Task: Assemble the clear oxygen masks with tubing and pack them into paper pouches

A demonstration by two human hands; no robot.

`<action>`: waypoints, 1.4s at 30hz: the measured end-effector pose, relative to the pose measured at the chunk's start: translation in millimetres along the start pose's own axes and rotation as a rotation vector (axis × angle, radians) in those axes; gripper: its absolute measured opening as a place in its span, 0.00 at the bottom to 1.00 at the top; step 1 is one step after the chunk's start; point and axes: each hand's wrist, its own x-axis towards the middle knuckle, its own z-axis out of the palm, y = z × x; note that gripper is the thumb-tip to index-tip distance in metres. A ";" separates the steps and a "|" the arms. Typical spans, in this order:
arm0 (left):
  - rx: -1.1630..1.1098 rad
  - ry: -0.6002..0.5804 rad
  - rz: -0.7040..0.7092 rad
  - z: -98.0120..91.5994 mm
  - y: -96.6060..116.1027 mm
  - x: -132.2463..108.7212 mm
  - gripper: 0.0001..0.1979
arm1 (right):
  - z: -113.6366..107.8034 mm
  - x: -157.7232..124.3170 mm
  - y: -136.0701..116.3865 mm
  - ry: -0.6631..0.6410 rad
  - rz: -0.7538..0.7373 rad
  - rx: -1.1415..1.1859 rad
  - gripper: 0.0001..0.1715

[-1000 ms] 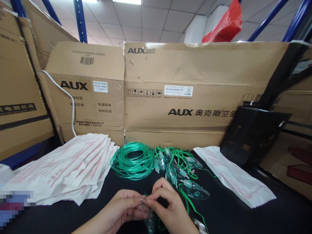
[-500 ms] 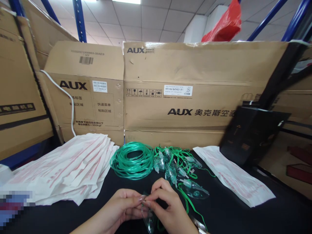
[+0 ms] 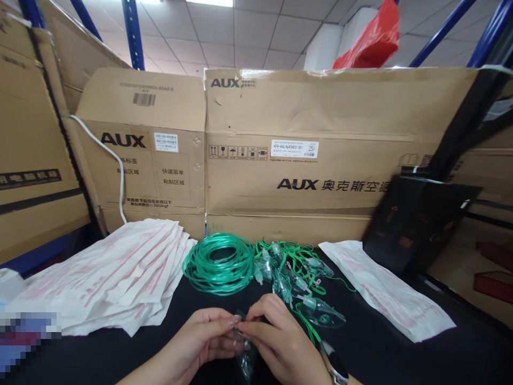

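My left hand and my right hand meet at the bottom centre, fingertips pinched together on a clear green-tinted mask that hangs between them over the black table. Just beyond my hands lie several more clear masks with green straps in a loose heap. To their left sits a coil of green tubing. A watch shows on my right wrist.
A fanned stack of white paper pouches with red print covers the left of the table. One single pouch lies at the right. Large AUX cardboard boxes wall off the back. A black bag leans at right.
My hands have shifted slightly toward me with the mask still pinched between them; my right wrist and its watch now show more. Nothing else on the table has moved.
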 end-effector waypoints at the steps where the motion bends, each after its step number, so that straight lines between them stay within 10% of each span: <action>1: -0.002 0.009 0.003 -0.4 -0.7 0.6 0.07 | 0.5 0.2 0.4 -0.009 0.004 -0.007 0.15; 16: 0.041 0.057 0.074 -7.8 -3.7 5.9 0.09 | 2.3 1.7 7.8 0.101 0.162 0.190 0.13; 42: 0.129 0.104 0.058 -2.6 -2.5 5.1 0.11 | 0.3 2.0 1.1 0.128 -0.026 0.010 0.10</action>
